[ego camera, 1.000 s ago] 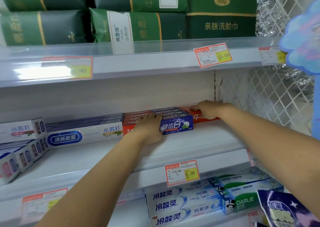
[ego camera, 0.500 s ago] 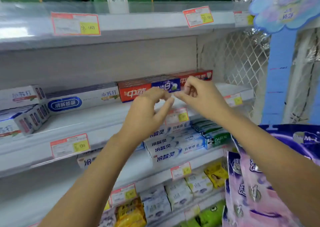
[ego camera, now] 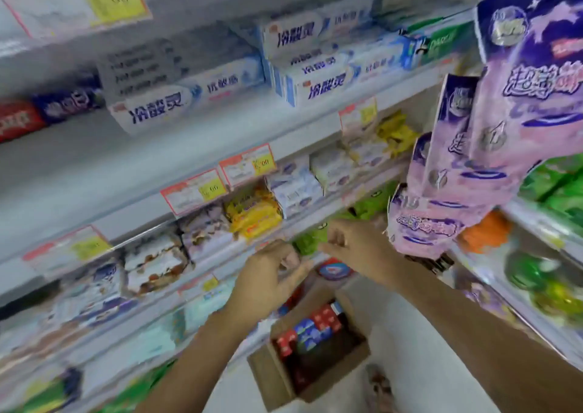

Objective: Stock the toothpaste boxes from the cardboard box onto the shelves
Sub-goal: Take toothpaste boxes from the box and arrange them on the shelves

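several toothpaste boxes (ego camera: 310,330), light, rigid, inside cardboard box (ego camera: 274,378); take by long sides. above it, my left hand (ego camera: 268,278) and right hand (ego camera: 356,248) empty, loosely curled.

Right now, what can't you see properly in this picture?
Head view only:
- Cardboard box: how many toothpaste boxes remain is unclear; its far end sits behind the left hand, and its depths are dark.
- Price tags: numbers smeared by motion blur.
- Lower-left shelf goods: too blurred to name.
- Right hand: fingers curled and blurred; it seems empty.
- Purple packs: cut off by the right edge.
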`<act>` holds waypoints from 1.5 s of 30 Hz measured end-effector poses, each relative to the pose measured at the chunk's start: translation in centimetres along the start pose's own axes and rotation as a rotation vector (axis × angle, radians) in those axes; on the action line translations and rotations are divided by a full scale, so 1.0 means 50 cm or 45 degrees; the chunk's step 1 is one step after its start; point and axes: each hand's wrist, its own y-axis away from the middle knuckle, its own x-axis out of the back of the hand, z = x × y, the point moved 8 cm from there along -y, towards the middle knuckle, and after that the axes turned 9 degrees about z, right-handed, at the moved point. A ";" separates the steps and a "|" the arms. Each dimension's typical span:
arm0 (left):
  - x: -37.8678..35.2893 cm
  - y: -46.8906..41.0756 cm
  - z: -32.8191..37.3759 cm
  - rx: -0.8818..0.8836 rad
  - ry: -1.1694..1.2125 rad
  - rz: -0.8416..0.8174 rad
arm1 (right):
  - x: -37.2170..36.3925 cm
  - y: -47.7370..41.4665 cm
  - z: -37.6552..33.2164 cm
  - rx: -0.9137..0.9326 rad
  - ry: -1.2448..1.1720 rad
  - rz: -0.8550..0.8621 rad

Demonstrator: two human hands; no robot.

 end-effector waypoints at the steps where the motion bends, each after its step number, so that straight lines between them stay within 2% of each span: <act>1: -0.027 0.024 -0.044 0.071 0.007 -0.033 | -0.048 0.014 0.039 -0.059 0.023 -0.058; 3: -0.081 0.073 -0.132 0.208 -0.014 -0.069 | -0.145 0.043 0.120 -0.161 0.063 -0.167; 6: -0.160 0.154 -0.268 0.532 -0.102 -0.141 | -0.287 0.080 0.242 -0.287 0.177 -0.333; 9: -0.241 0.251 -0.395 0.750 -0.146 -0.160 | -0.416 0.120 0.339 -0.365 0.227 -0.487; 12: -0.325 0.351 -0.522 0.965 -0.216 -0.279 | -0.535 0.154 0.424 -0.438 0.256 -0.626; 16: -0.412 0.446 -0.665 1.169 -0.204 -0.221 | -0.697 0.166 0.507 -0.403 0.282 -0.764; 20: -0.475 0.514 -0.777 1.330 -0.177 -0.114 | -0.854 0.171 0.545 -0.257 0.286 -0.766; 24: -0.533 0.596 -0.871 1.381 -0.129 -0.005 | -1.016 0.208 0.567 -0.142 0.288 -0.809; 27: -0.583 0.653 -0.927 1.424 -0.064 -0.069 | -1.118 0.224 0.557 -0.029 0.212 -0.816; 30: -0.621 0.703 -0.977 1.539 0.117 -0.021 | -1.205 0.228 0.554 0.091 0.267 -0.778; 32: -0.644 0.723 -0.998 1.535 0.132 -0.065 | -1.249 0.220 0.549 0.153 0.299 -0.747; 35: -0.665 0.740 -1.014 1.464 0.115 -0.100 | -1.295 0.218 0.547 0.293 0.383 -0.696; 42: -0.685 0.767 -1.016 1.565 0.289 -0.027 | -1.339 0.238 0.561 0.490 0.586 -0.495; 45: -0.679 0.763 -1.038 1.595 0.305 -0.010 | -1.337 0.246 0.562 0.471 0.689 -0.483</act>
